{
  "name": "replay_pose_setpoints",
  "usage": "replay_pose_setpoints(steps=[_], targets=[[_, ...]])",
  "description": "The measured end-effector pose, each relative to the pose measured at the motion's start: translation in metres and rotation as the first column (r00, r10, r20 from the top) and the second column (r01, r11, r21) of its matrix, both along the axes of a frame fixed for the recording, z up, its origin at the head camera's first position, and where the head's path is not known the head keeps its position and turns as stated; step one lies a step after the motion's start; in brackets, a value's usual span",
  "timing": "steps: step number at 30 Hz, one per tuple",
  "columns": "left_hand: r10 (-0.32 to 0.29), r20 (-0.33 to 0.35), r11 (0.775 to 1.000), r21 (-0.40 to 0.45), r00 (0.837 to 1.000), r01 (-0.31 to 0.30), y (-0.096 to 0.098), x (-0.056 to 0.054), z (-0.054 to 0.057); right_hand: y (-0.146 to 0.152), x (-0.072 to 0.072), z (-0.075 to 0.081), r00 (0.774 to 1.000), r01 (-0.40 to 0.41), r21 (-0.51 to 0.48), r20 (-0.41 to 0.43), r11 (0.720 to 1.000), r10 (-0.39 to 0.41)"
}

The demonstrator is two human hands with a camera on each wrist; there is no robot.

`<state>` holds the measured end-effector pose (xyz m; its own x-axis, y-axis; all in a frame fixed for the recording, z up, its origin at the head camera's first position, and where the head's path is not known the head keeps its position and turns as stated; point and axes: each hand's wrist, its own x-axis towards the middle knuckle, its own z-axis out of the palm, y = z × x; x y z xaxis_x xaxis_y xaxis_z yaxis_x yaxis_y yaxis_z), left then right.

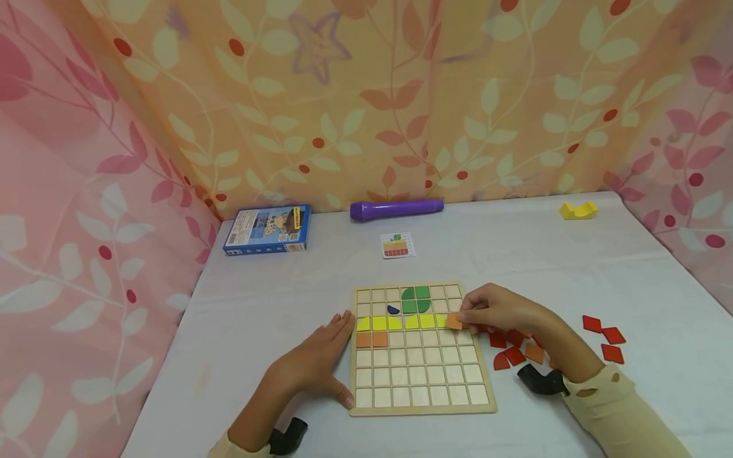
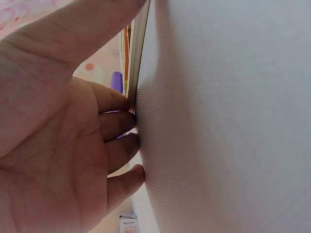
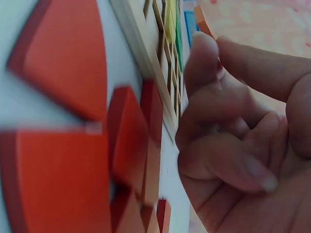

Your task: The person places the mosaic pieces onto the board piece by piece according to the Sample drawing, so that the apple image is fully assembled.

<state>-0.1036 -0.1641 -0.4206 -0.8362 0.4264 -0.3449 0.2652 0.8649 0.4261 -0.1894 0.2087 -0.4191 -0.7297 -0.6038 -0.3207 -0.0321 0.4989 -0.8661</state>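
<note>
A wooden grid board [image 1: 420,408] lies on the white table. Green, yellow, blue and orange tiles sit in its upper cells; two orange square tiles [image 1: 371,340] fill the left end of the fourth row. My right hand [image 1: 504,308] pinches another orange tile [image 1: 454,321] between thumb and index finger, above the board's right side; the right wrist view shows that pinched tile [image 3: 204,22] too. Against the board's left edge rests my left hand [image 1: 312,356], thumb spread toward the near corner. In the left wrist view, the fingers [image 2: 119,150] of that hand extend down to the table.
Loose red tiles [image 1: 515,355] and an orange tile [image 1: 535,353] lie right of the board, with more red diamonds [image 1: 613,353] farther right. Behind stand a pattern card [image 1: 397,245], a purple microphone-shaped object [image 1: 396,210], a blue box [image 1: 267,229] and a yellow block [image 1: 578,210].
</note>
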Motion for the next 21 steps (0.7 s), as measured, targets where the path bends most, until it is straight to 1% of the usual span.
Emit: replay_pose_setpoints(steps=[5,12,21], targets=[[0.003,0.001,1.000,0.000,1.000,-0.003,0.000,0.000,-0.001,-0.016,0.001,0.000,0.998,-0.032,0.037,-0.049,0.999,0.034],[0.003,-0.001,1.000,0.003,1.000,-0.003,0.001,0.000,-0.001,-0.042,0.002,0.000,0.993,-0.080,0.058,-0.077,0.995,0.085],[-0.009,-0.011,1.000,0.005,1.000,0.009,-0.001,0.000,-0.002,-0.071,0.004,0.004,0.980,-0.129,0.077,-0.140,0.989,0.139]])
